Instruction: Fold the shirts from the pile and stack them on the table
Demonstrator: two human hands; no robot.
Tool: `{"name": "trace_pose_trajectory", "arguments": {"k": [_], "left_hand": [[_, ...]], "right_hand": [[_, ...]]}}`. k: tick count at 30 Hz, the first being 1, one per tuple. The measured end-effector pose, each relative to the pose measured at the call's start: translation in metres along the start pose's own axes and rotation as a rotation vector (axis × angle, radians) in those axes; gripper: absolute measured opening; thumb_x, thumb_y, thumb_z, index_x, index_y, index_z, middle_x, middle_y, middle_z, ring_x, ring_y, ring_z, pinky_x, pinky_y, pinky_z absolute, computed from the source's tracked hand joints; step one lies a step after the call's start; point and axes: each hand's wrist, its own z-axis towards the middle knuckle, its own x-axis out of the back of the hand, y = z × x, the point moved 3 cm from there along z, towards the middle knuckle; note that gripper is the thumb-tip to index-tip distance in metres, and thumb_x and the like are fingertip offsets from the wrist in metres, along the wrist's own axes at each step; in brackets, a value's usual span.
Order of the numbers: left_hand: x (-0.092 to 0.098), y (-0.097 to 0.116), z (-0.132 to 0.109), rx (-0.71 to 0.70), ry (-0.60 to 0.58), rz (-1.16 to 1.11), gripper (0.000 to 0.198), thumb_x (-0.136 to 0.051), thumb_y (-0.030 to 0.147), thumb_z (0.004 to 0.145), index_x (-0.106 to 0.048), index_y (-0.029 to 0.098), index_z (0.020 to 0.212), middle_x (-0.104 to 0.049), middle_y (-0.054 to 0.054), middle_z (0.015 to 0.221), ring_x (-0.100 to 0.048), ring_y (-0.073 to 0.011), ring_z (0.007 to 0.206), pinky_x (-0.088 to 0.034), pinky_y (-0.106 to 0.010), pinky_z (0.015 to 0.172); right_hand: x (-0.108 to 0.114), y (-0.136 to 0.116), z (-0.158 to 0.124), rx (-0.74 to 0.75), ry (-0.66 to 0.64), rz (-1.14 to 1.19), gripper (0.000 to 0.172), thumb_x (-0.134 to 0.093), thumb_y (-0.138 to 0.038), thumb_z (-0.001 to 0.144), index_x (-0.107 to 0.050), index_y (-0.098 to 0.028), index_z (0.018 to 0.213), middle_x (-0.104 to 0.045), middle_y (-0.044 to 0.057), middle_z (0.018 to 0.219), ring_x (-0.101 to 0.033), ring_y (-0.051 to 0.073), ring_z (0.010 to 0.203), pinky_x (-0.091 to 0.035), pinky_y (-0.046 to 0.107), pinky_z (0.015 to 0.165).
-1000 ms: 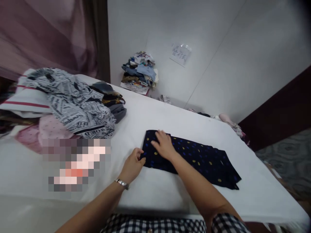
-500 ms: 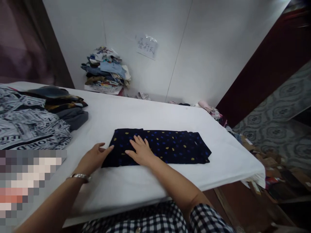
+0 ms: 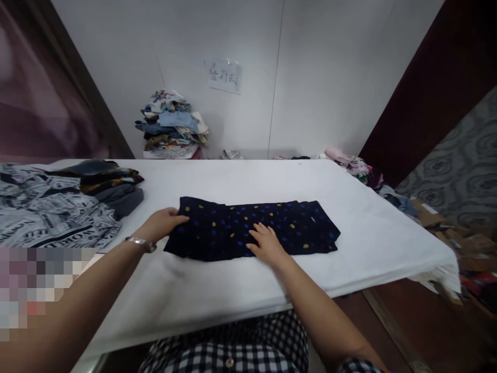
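A dark navy shirt (image 3: pixel 221 233) with blue and yellow spots lies folded into a long strip across the white-covered table (image 3: pixel 233 181). My left hand (image 3: pixel 165 224) grips its left end, thumb on top and fingers under the cloth, and that end is slightly raised. Flat on the middle of the shirt rests my right hand (image 3: pixel 267 244), fingers spread and palm down. A metal watch or bracelet (image 3: pixel 140 243) circles my left wrist.
Black-and-white printed garments (image 3: pixel 50 212) and dark grey ones (image 3: pixel 120 199) lie at the table's left. A tall clothes stack (image 3: pixel 173 124) stands behind the far edge, below a handwritten sign (image 3: pixel 224 76). More clothes (image 3: pixel 349 163) and cardboard boxes (image 3: pixel 462 243) are at the right.
My right hand has slid right along the shirt to its middle. My left hand has taken hold of the left end and lifted it slightly. The camera view has tilted.
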Motion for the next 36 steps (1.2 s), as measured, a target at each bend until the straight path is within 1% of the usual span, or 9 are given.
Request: {"name": "trace_pose_trajectory", "arguments": {"k": [3, 5, 8, 13, 18, 22, 27, 32, 36], "left_hand": [[-0.025, 0.069, -0.018, -0.176, -0.026, 0.023, 0.029, -0.073, 0.039, 0.058, -0.057, 0.018, 0.069, -0.056, 0.000, 0.058, -0.057, -0.0170, 0.059, -0.044, -0.027, 0.052], [-0.057, 0.106, -0.031, -0.229, -0.195, -0.157, 0.033, -0.071, 0.041, 0.065, -0.059, 0.016, 0.082, -0.063, -0.003, 0.070, -0.060, -0.0171, 0.064, -0.049, -0.028, 0.057], [-0.103, 0.132, -0.042, -0.274, -0.407, -0.435, 0.038, -0.062, 0.044, 0.077, -0.058, 0.016, 0.103, -0.067, -0.009, 0.100, -0.066, -0.0183, 0.082, -0.055, -0.033, 0.072], [-0.123, 0.084, -0.030, -0.211, -0.139, -0.258, 0.042, -0.062, 0.043, 0.076, -0.060, 0.016, 0.109, -0.062, -0.013, 0.119, -0.058, -0.0254, 0.110, -0.050, -0.036, 0.088], [-0.125, 0.039, -0.023, -0.014, -0.136, -0.204, 0.059, -0.059, 0.048, 0.076, -0.053, 0.010, 0.121, -0.065, -0.018, 0.108, -0.065, -0.0243, 0.091, -0.053, -0.033, 0.068], [-0.134, 0.041, -0.019, 0.041, -0.187, -0.226, 0.062, -0.067, 0.049, 0.069, -0.056, 0.009, 0.116, -0.069, -0.015, 0.094, -0.066, -0.0223, 0.078, -0.052, -0.030, 0.059], [-0.146, 0.057, -0.014, 0.039, -0.268, -0.247, 0.040, -0.071, 0.044, 0.064, -0.064, 0.012, 0.087, -0.071, -0.013, 0.079, -0.066, -0.0234, 0.072, -0.052, -0.031, 0.057], [-0.109, 0.056, -0.010, -0.050, -0.156, -0.198, 0.037, -0.070, 0.040, 0.061, -0.064, 0.016, 0.088, -0.071, -0.010, 0.089, -0.066, -0.0262, 0.085, -0.053, -0.035, 0.071], [-0.061, 0.010, -0.006, -0.063, 0.028, -0.016, 0.032, -0.068, 0.042, 0.063, -0.063, 0.019, 0.084, -0.071, -0.007, 0.080, -0.066, -0.0276, 0.079, -0.052, -0.036, 0.066]], "right_hand": [[0.010, 0.018, 0.006, -0.063, 0.289, 0.352, 0.039, -0.052, -0.037, 0.088, -0.061, -0.022, 0.122, -0.062, 0.009, 0.127, -0.055, 0.022, 0.121, -0.038, 0.042, 0.106], [0.020, 0.031, 0.008, -0.149, 0.455, 0.584, 0.043, -0.048, -0.041, 0.088, -0.059, -0.020, 0.125, -0.066, 0.009, 0.120, -0.061, 0.021, 0.112, -0.046, 0.038, 0.100], [0.031, 0.049, 0.006, -0.316, 0.518, 0.808, 0.055, -0.047, -0.047, 0.087, -0.053, -0.017, 0.132, -0.066, 0.011, 0.121, -0.063, 0.023, 0.110, -0.050, 0.038, 0.094], [0.030, 0.066, 0.001, -0.465, 0.465, 0.894, 0.062, -0.053, -0.044, 0.084, -0.045, -0.018, 0.140, -0.059, 0.013, 0.130, -0.058, 0.024, 0.118, -0.049, 0.037, 0.097], [0.019, 0.066, 0.008, -0.333, 0.437, 0.681, 0.065, -0.056, -0.026, 0.080, -0.039, -0.020, 0.143, -0.050, 0.010, 0.141, -0.051, 0.021, 0.127, -0.045, 0.038, 0.102], [0.022, 0.058, 0.006, -0.236, 0.467, 0.510, 0.060, -0.054, -0.019, 0.078, -0.047, -0.019, 0.138, -0.053, 0.008, 0.138, -0.050, 0.019, 0.127, -0.037, 0.037, 0.109], [0.028, 0.043, 0.002, -0.203, 0.439, 0.263, 0.056, -0.050, -0.014, 0.078, -0.053, -0.020, 0.133, -0.050, 0.008, 0.141, -0.044, 0.020, 0.132, -0.032, 0.038, 0.113], [0.023, 0.031, 0.001, -0.061, 0.411, 0.287, 0.056, -0.055, -0.025, 0.082, -0.048, -0.025, 0.138, -0.050, 0.005, 0.141, -0.045, 0.018, 0.132, -0.035, 0.037, 0.111], [0.007, 0.016, -0.002, 0.079, 0.291, 0.287, 0.049, -0.055, -0.031, 0.085, -0.053, -0.025, 0.133, -0.056, 0.004, 0.135, -0.054, 0.018, 0.122, -0.043, 0.033, 0.104]]}}
